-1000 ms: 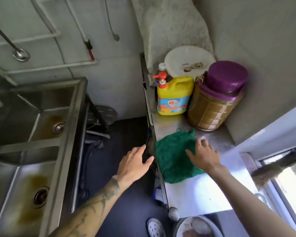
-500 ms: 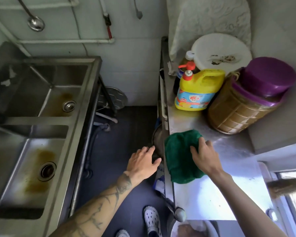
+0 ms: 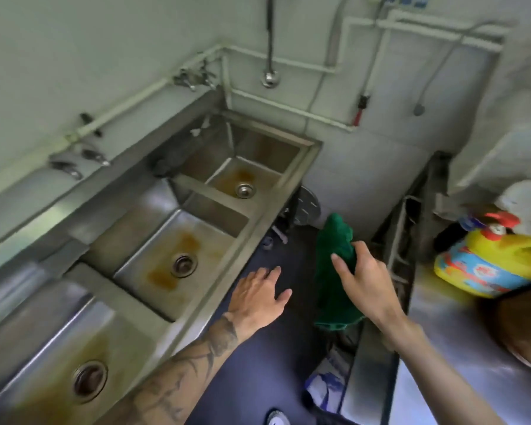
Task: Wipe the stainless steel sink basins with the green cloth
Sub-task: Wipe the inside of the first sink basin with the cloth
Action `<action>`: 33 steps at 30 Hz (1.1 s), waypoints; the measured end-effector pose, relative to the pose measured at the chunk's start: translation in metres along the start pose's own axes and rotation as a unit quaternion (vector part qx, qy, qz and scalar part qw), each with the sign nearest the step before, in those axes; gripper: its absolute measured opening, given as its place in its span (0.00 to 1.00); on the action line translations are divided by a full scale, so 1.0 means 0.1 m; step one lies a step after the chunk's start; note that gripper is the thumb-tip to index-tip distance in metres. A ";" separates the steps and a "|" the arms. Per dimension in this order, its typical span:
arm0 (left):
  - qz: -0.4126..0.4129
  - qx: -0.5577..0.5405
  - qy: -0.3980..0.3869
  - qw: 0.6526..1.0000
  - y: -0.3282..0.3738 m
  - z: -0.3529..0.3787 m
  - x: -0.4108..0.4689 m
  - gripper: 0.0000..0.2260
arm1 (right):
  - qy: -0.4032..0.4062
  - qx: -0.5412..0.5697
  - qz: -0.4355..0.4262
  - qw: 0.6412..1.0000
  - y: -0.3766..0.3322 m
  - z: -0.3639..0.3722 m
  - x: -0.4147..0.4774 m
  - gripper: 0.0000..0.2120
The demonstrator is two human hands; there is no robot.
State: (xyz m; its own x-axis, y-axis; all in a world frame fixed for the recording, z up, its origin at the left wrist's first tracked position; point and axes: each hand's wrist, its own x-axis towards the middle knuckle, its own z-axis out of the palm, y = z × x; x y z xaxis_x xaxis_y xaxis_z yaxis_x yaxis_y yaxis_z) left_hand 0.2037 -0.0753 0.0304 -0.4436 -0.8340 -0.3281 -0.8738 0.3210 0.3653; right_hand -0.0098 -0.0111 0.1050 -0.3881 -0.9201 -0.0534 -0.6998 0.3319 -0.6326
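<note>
The green cloth [image 3: 331,271] hangs in the air over the dark floor, gripped near its top by my right hand [image 3: 360,280]. My left hand [image 3: 258,297] hovers open, palm down, fingers spread, just left of the cloth and beside the front rim of the stainless steel sink unit [image 3: 227,265]. Three basins run along the left: the far basin [image 3: 258,167], the middle basin [image 3: 154,240] and the near basin [image 3: 43,348]. Each has a round drain and brown rust-coloured stains on its floor.
A steel counter [image 3: 436,348] stands on the right with a yellow detergent jug [image 3: 491,265] and a brown jar's edge [image 3: 521,332]. White pipes and taps [image 3: 193,78] line the wall behind the sinks. A ladle [image 3: 269,76] hangs there. Dark floor [image 3: 273,363] lies between sink and counter.
My right hand has lifted the green cloth off the counter and carried it left over the floor. The view has swung left toward the sinks, and my left hand has moved nearer the sink rim.
</note>
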 end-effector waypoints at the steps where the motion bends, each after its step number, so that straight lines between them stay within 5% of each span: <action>1: -0.017 -0.011 0.013 1.000 -0.20 -0.08 -0.07 0.31 | -0.013 -0.001 -0.017 1.000 -0.19 0.12 0.03 0.16; 10: -0.175 -0.078 0.081 0.978 -2.23 -0.35 -1.18 0.27 | -0.157 -0.012 -0.148 0.976 -1.85 1.71 -0.21 0.15; 17: -0.330 -0.119 0.132 0.927 -3.60 0.01 -2.30 0.27 | -0.304 0.006 -0.234 0.923 -2.92 3.15 -0.67 0.11; 33: -0.567 -0.125 0.136 0.803 -5.21 0.85 -3.60 0.29 | -0.517 -0.031 -0.320 0.794 -4.06 6.26 -1.96 0.09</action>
State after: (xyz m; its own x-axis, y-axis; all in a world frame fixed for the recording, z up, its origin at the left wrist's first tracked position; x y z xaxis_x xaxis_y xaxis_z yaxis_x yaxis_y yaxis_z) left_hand 0.8013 0.0956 -0.1157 0.6988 -0.6046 -0.3823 -0.6027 -0.7855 0.1406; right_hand 0.7258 -0.0952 -0.1118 0.7352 -0.5731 -0.3621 -0.5957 -0.2911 -0.7486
